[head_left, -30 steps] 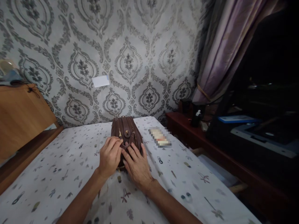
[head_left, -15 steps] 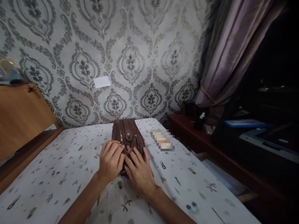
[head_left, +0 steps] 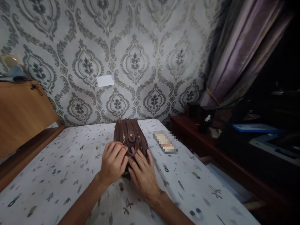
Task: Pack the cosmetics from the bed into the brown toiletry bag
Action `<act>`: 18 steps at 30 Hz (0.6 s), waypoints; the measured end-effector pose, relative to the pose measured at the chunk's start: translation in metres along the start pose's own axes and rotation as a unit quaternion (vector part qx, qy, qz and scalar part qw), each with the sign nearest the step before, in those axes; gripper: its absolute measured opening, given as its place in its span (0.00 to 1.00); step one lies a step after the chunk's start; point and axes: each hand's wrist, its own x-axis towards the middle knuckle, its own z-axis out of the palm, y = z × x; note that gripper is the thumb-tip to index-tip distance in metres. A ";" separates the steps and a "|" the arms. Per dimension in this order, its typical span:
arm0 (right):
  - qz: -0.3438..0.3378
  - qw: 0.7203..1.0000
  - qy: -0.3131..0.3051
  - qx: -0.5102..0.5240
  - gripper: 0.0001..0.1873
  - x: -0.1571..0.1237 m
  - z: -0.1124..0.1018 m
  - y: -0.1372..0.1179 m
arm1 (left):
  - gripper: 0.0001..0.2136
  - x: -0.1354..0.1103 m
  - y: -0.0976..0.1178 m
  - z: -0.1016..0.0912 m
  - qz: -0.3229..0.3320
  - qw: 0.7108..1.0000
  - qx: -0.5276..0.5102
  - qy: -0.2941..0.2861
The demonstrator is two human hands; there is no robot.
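Note:
A brown leather-like bag [head_left: 126, 128] with gold-coloured zippers and a buttoned tab lies on the patterned sheet. At its near end my left hand [head_left: 114, 162] is closed, thumb and fingers pinched beside the lower end of the left zipper and a thin looped strap [head_left: 134, 153]. What sits between those fingertips is hidden. My right hand [head_left: 144, 175] lies over the near right part of the bag, fingers stretched and slightly apart, pressing on its surface. The strap passes just above its fingertips.
A pixelated flat item [head_left: 165, 142] lies on the white printed sheet [head_left: 77, 165] right of the bag. Patterned wallpaper rises behind. A wooden board [head_left: 23, 107] stands left; a dark red shelf [head_left: 187, 128] with small items and a tied curtain [head_left: 234, 59] are right.
The whole scene has shifted slightly rightward as the camera turned a little. Both hands keep nearly the same hold and place on the bag.

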 end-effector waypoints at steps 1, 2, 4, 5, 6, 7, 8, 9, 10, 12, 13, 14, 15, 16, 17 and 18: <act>-0.003 1.000 0.009 0.004 0.22 0.000 -0.002 0.001 | 0.08 0.000 0.001 0.000 -0.002 1.000 0.008 -0.006; -0.004 1.000 0.021 0.009 0.22 0.000 -0.004 0.003 | 0.07 0.001 0.002 -0.001 -0.005 1.000 0.017 -0.014; 0.003 0.999 0.048 0.020 0.20 0.000 -0.008 0.007 | 0.08 0.003 0.006 -0.001 -0.013 0.999 0.034 -0.033; 0.010 0.998 0.062 0.025 0.20 -0.001 -0.010 0.010 | 0.09 0.004 0.008 -0.001 -0.018 0.998 0.042 -0.041; 0.019 0.997 0.074 0.030 0.19 -0.001 -0.011 0.013 | 0.10 0.006 0.010 0.000 -0.021 0.997 0.048 -0.048; 0.028 0.995 0.085 0.035 0.20 -0.002 -0.012 0.015 | 0.12 0.008 0.013 0.001 -0.023 0.997 0.054 -0.054; 0.038 0.994 0.093 0.038 0.20 -0.002 -0.012 0.018 | 0.14 0.011 0.015 0.003 -0.023 0.996 0.059 -0.060; 0.046 0.993 0.099 0.039 0.21 -0.002 -0.012 0.020 | 0.17 0.014 0.017 0.004 -0.022 0.995 0.062 -0.069; 0.053 0.992 0.105 0.039 0.22 -0.002 -0.012 0.022 | 0.18 0.017 0.019 0.007 -0.019 0.995 0.064 -0.079; 0.066 0.991 0.113 0.037 0.22 -0.003 -0.011 0.025 | 0.20 0.024 0.023 0.011 -0.012 0.993 0.067 -0.096; 0.072 0.990 0.116 0.036 0.22 -0.003 -0.010 0.026 | 0.20 0.027 0.024 0.014 -0.009 0.993 0.067 -0.100; 0.077 0.989 0.118 0.035 0.22 -0.003 -0.010 0.026 | 0.19 0.030 0.025 0.016 -0.006 0.993 0.065 -0.099; 0.081 0.989 0.117 0.034 0.21 -0.003 -0.009 0.027 | 0.18 0.032 0.025 0.017 -0.005 0.994 0.061 -0.096; 0.082 0.989 0.116 0.032 0.21 -0.002 -0.009 0.027 | 0.16 0.034 0.025 0.018 -0.004 0.995 0.054 -0.089; 0.082 0.989 0.115 0.031 0.21 -0.002 -0.009 0.027 | 0.14 0.036 0.024 0.019 -0.005 0.996 0.046 -0.080; 0.080 0.990 0.115 0.030 0.20 -0.002 -0.010 0.027 | 0.13 0.037 0.023 0.020 -0.008 0.997 0.037 -0.070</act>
